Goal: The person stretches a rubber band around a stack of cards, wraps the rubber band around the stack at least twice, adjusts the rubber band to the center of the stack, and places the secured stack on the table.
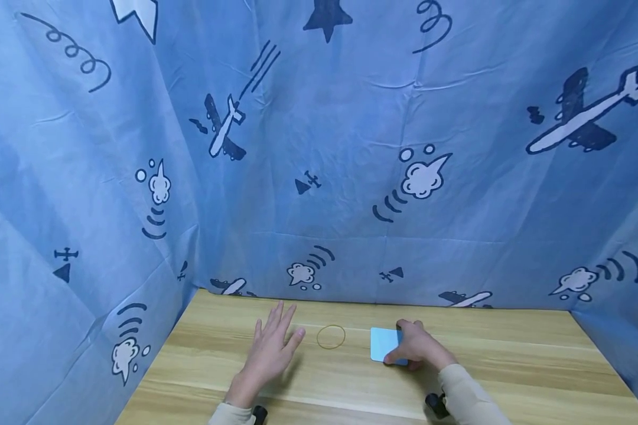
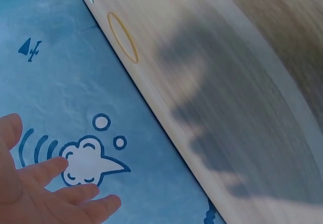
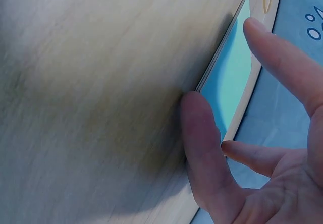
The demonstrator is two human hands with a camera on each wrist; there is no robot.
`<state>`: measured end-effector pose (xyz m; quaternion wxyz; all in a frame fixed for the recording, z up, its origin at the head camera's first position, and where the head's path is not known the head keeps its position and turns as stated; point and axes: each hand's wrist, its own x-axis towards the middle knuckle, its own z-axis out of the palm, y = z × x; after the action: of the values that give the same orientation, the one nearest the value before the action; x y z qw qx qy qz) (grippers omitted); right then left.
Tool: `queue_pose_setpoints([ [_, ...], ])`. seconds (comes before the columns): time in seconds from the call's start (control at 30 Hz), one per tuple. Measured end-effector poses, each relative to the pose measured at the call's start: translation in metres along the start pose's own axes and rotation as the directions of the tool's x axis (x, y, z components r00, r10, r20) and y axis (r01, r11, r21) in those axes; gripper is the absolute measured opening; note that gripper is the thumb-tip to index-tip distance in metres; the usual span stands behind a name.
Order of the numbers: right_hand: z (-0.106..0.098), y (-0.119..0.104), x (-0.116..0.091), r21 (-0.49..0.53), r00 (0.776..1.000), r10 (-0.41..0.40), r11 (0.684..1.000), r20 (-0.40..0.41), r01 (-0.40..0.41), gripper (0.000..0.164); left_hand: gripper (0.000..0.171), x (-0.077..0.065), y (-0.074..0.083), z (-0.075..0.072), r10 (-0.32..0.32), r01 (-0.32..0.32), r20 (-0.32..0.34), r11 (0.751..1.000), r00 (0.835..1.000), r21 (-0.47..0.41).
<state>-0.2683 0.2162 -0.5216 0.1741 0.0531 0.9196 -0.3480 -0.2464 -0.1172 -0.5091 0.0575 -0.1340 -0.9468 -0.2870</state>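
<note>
One light-blue square card (image 1: 384,345) with rounded corners is at the tabletop (image 1: 510,348), right of its middle, its edge showing thin layered lines in the right wrist view; whether its underside lies flat on the wood or is slightly raised I cannot tell. The right hand (image 1: 419,345) has its grip clamped on the card's right side, thumb at the near edge and fingers toward the far edge, leaving the left part uncovered. Just left of the card, and apart from it, a thin yellowish rubber band (image 1: 331,348) lies on the wood in a rounded loop. Beyond the band on the other side, the left hand (image 1: 270,351) is held over the tabletop with its grip apart: the fingers are extended, the thumb stands away from them, and nothing is held. Its shadow falls on the wood. Pale sleeves (image 1: 470,389) cover both forearms, and a black device (image 1: 437,405) shows beneath the right wrist. Around the pale, wood-grained surface hangs a blue fabric curtain (image 1: 340,118), creased in places and printed with airplanes (image 1: 579,121), puffs of cloud, curls and a dark star.
</note>
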Motion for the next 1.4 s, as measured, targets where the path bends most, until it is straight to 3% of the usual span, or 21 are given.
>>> queue_pose_setpoints([
  [0.6,0.009,-0.002,-0.003,-0.009,1.0,0.014,1.0,-0.02,-0.014,0.076,0.069,-0.01,0.0,0.006,0.001,-0.001,0.009,1.0,1.0,-0.01],
  [0.8,0.009,-0.002,-0.004,-0.018,0.999,0.021,1.0,-0.035,-0.022,0.076,0.068,-0.011,0.0,0.008,0.009,-0.009,-0.001,1.0,1.0,-0.026],
  [1.4,0.009,-0.002,0.0,-0.062,0.993,-0.077,0.995,-0.088,0.072,0.084,0.067,-0.005,-0.001,0.007,0.014,-0.014,-0.012,1.0,1.0,0.006],
])
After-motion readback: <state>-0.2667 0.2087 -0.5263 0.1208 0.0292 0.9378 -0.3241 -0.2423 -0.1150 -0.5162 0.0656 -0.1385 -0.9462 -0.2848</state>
